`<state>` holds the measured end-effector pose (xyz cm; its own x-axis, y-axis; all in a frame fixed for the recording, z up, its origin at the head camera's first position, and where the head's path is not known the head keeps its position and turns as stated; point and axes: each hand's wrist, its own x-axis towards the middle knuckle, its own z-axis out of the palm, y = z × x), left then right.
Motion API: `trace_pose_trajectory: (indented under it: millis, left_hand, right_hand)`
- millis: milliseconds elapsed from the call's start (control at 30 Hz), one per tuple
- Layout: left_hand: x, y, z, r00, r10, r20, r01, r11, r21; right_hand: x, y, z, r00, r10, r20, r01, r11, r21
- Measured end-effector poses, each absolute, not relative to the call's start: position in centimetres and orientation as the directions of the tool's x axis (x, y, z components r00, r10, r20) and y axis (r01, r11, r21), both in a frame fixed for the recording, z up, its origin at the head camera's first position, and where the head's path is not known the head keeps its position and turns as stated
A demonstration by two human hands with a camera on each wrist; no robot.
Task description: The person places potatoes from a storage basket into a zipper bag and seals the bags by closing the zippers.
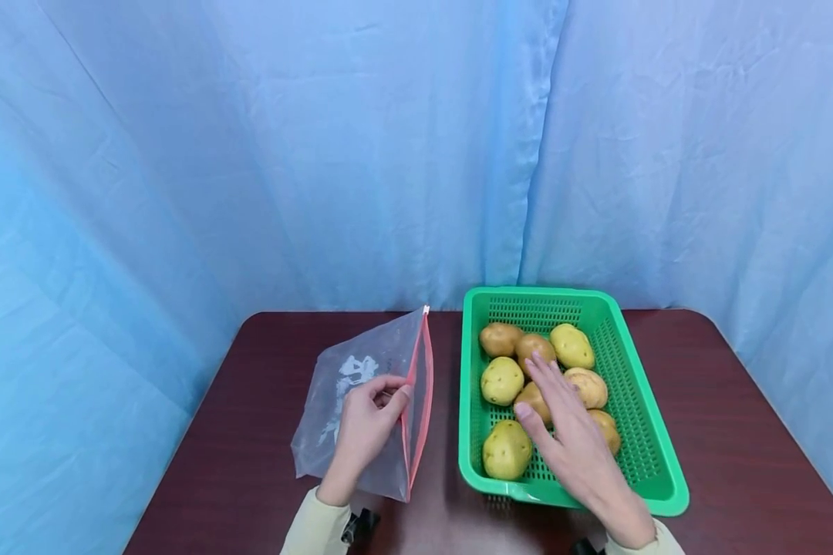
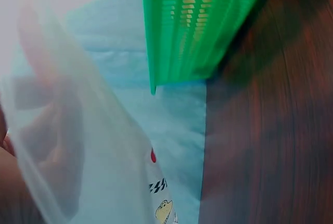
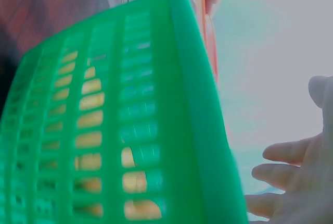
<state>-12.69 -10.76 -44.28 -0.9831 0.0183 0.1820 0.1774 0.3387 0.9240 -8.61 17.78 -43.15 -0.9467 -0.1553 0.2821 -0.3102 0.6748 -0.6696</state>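
Observation:
My left hand pinches the red-edged mouth of a clear zip bag, which has white print on its side and stands partly open toward the right. In the left wrist view the bag fills much of the left side, with the hand blurred behind it. Over a green basket hovers my right hand, fingers extended and holding nothing. Several potatoes lie in the basket, among them a yellow potato at the near left and a brown potato at the far left. Some potatoes are partly hidden under the right hand.
Both the bag and the basket stand on a dark red-brown table, the basket to the right. A blue curtain hangs behind the table and along its sides. The basket's slotted wall rises close to the right wrist camera.

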Motion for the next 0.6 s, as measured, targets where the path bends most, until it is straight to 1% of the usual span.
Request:
trace_pose_trajectory:
  millis: [333, 600]
  left_hand:
    - [-11.7, -9.7, -43.9, -0.987, 0.074, 0.141, 0.155, 0.237, 0.959]
    - [-11.2, -8.7, -43.1, -0.986, 0.089, 0.141, 0.154, 0.172, 0.973]
  right_hand:
    - [-9.7, 14.7, -43.0, -0.953, -0.12, 0.28, -0.296, 0.581, -0.758]
    - [-10.7, 12.8, -43.5, -0.949, -0.15, 0.279, -0.317, 0.465, -0.827]
